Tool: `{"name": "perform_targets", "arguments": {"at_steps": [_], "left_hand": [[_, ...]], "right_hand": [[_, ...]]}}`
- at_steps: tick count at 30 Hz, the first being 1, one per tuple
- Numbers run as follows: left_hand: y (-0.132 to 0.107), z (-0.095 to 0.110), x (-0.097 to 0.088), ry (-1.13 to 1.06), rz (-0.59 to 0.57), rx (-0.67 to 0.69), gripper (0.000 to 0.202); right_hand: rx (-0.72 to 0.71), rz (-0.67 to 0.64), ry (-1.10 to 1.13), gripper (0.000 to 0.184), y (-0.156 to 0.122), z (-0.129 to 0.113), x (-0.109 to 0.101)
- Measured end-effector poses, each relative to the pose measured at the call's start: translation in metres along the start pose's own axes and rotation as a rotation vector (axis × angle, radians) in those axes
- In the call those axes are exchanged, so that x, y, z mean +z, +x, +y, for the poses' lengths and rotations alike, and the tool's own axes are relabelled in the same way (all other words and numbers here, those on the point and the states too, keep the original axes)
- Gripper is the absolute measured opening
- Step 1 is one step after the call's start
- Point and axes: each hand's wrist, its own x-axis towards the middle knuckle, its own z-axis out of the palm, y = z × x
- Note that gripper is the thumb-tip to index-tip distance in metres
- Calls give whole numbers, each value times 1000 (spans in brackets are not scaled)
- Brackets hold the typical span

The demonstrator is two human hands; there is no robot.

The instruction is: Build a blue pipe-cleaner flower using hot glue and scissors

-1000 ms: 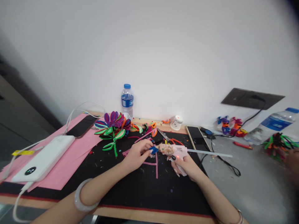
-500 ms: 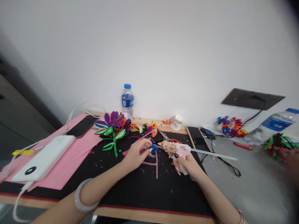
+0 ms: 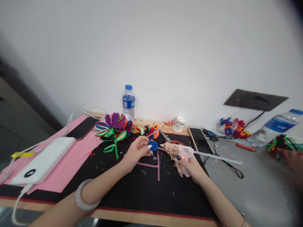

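Between thumb and fingers, my left hand (image 3: 139,149) pinches a blue coiled pipe-cleaner disc (image 3: 153,145), its spiral face turned toward me. My right hand (image 3: 188,164) is wrapped round a pale pink hot glue gun (image 3: 186,152), which points left with a small orange light lit. Its tip is close to the disc's right side; whether they touch I cannot tell. A long clear glue stick (image 3: 217,155) juts from the gun's back. Pink pipe cleaners (image 3: 158,171) lie on the black mat (image 3: 132,192) below my hands.
Colourful pipe-cleaner flowers (image 3: 115,129), a water bottle (image 3: 129,103) and scissors (image 3: 165,136) lie beyond my hands. A paper cup (image 3: 178,124) and phone (image 3: 200,139) stand right of them. Left is a white power bank (image 3: 44,160) on pink sheets (image 3: 68,170). Another person's hand (image 3: 294,162) shows far right.
My left hand has turned the blue disc so its flat spiral face shows, and raised it slightly. The glue gun stays nearly still. The other person's hand at the far right has shifted left.
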Motion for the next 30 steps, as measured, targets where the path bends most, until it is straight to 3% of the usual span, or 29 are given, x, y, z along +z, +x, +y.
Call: {"name": "perform_targets", "arguments": {"at_steps": [10,30], "left_hand": [[-1,-5,0,-251,64,-104,29],[-2,-8,4,-351,76,-206,24]], "right_hand": [[-15,-33,-2,33,-3,0,4],[-9,-23,9,30,-3,4,5]]}}
